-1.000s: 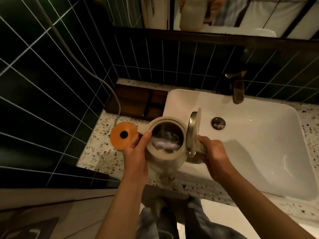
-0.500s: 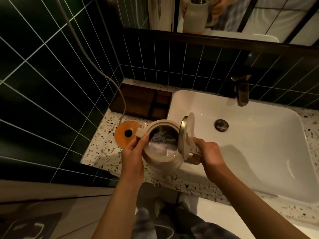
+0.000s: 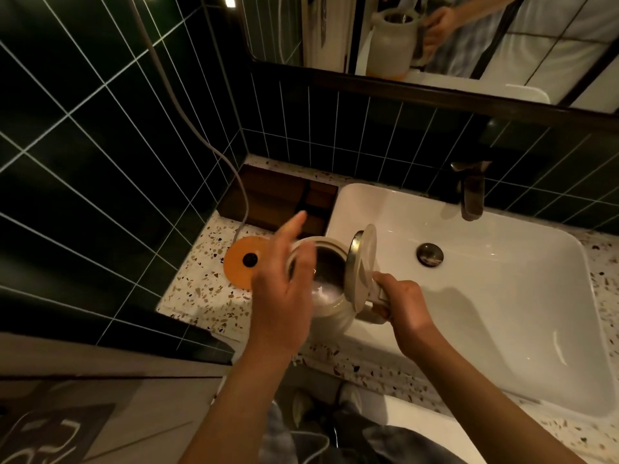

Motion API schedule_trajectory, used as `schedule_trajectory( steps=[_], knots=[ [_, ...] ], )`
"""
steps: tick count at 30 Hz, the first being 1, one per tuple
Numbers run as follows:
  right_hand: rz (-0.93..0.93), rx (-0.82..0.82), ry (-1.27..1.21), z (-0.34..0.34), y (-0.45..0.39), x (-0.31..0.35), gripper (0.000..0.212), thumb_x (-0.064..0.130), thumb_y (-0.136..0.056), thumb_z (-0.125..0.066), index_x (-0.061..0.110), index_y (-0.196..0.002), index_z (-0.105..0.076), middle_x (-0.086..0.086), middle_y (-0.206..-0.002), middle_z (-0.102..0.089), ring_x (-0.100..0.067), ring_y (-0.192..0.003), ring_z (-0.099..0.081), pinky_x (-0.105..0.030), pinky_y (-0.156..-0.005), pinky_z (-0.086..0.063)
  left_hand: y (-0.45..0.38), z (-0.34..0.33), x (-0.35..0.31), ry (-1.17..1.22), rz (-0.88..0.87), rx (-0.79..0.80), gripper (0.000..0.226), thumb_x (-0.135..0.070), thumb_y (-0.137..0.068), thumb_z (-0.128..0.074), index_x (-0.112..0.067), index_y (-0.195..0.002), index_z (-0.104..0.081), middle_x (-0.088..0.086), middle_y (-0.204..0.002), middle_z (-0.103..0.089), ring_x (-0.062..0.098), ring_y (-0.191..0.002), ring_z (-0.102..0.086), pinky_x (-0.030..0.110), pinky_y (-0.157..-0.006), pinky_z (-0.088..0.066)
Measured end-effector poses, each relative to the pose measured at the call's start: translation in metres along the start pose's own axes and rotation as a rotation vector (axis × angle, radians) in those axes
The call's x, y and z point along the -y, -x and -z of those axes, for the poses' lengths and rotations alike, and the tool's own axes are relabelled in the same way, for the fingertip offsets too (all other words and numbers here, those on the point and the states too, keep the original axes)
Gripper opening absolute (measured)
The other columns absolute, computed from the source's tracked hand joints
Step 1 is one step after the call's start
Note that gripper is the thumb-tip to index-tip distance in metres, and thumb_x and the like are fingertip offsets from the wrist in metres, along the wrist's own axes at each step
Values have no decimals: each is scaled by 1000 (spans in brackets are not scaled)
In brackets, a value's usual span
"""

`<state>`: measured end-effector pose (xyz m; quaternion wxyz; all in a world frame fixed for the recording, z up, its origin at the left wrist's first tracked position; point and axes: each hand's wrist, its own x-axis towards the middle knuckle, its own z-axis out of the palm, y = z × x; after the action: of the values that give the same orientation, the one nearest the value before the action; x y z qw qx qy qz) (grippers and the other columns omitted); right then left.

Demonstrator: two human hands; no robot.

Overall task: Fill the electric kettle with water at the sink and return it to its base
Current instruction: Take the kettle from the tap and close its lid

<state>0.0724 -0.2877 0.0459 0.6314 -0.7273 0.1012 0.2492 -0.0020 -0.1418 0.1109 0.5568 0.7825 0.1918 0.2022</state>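
Dark green wall tiles (image 3: 100,135) with pale grout, left and behind the grip. Speckled terrazzo counter (image 3: 201,296) below and left of it. Dark-framed mirror (image 3: 452,38) up top, beyond the grip. Brown wooden tray (image 3: 268,195) in the corner just past it. Pale floor (image 3: 150,413) at bottom left. Lighting dim, warm.

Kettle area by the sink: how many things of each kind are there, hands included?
Kettle: 1
Orange base: 1
Sink: 1
Tap: 1
Wooden tray: 1
Hands: 2, left and right
Total: 7
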Motion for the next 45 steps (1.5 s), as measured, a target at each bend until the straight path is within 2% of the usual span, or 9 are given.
schedule_trajectory(
  steps=[2, 5, 9, 12, 16, 21, 29, 36, 45],
  knots=[
    [8, -2, -12, 1, -2, -1, 36, 24, -91, -53, -4, -71, -63, -10, -60, -58, -23, -63, -53, -31, -61, -43, 2, -8, -12, -4, -65, 145, 53, -57, -90, -38, -35, -139, -41, -36, -107, -55, -13, -111, -53, 17, -91, -48],
    [38, 23, -5, 1, -1, -1, 38, 24, -92, -51, -6, -74, -64, -14, -61, -59, -23, -60, -56, -26, -54, -47, 5, -19, -19, -29, -110, 259, 60, -59, -88, -43, -34, -143, -38, -15, -115, -61, 2, -109, -59, 31, -89, -54],
    [29, 49, -14, 3, -6, -3, 34, 17, -92, -49, 4, -63, -62, 5, -43, -57, -6, -41, -54, -18, -43, -44, 5, -26, -17, -174, -175, 310, 67, -42, -89, -61, -34, -147, -29, -12, -129, -51, -15, -107, -50, 9, -88, -48],
    [23, 48, -13, 6, -12, -6, 35, 20, -91, -50, -6, -74, -65, -5, -50, -57, -14, -46, -52, -29, -51, -46, 5, -26, -12, -229, -170, 383, 79, -39, -87, -65, -50, -145, -13, -9, -113, -60, -4, -90, -62, 22, -77, -58],
    [75, 76, -53, 9, -14, -10, 47, 29, -88, -53, -13, -68, -58, -18, -58, -48, -25, -53, -45, -37, -59, -40, 5, -25, -4, -312, -220, 276, 77, -39, -85, -63, -41, -148, -18, -10, -120, -56, -9, -94, -53, 13, -81, -53],
    [90, 38, -59, 15, -20, -13, 48, 21, -93, -50, 6, -48, -51, -4, -39, -45, -14, -38, -42, -26, -47, -35, 2, -19, 11, -331, -189, 114, 75, -24, -87, -64, -33, -149, -22, -5, -124, -52, 5, -109, -52, 29, -89, -55],
    [136, 69, -23, 15, -19, -13, 47, 23, -94, -51, 5, -51, -53, -10, -47, -46, -18, -48, -43, -24, -50, -38, -1, -11, 36, -533, -253, 25, 64, -34, -88, -52, -17, -146, -33, 4, -144, -46, 15, -139, -32, 53, -108, -39],
    [161, 119, -23, 17, -18, -12, 50, 37, -81, -53, -8, -60, -57, -18, -54, -45, -28, -54, -40, -26, -50, -37, -8, 0, 50, -666, -189, 234, 68, -49, -92, -32, -19, -151, -17, -2, -162, -16, 14, -150, -2, 38, -121, -7],
    [150, 119, -27, 17, -19, -13, 44, 36, -83, -53, 11, -46, -56, -7, -45, -47, -20, -49, -44, -29, -53, -36, -12, 0, 60, -793, -213, 303, 74, -55, -93, -25, -17, -154, -12, -4, -163, 3, 7, -147, 20, 36, -121, 5]
  ],
)
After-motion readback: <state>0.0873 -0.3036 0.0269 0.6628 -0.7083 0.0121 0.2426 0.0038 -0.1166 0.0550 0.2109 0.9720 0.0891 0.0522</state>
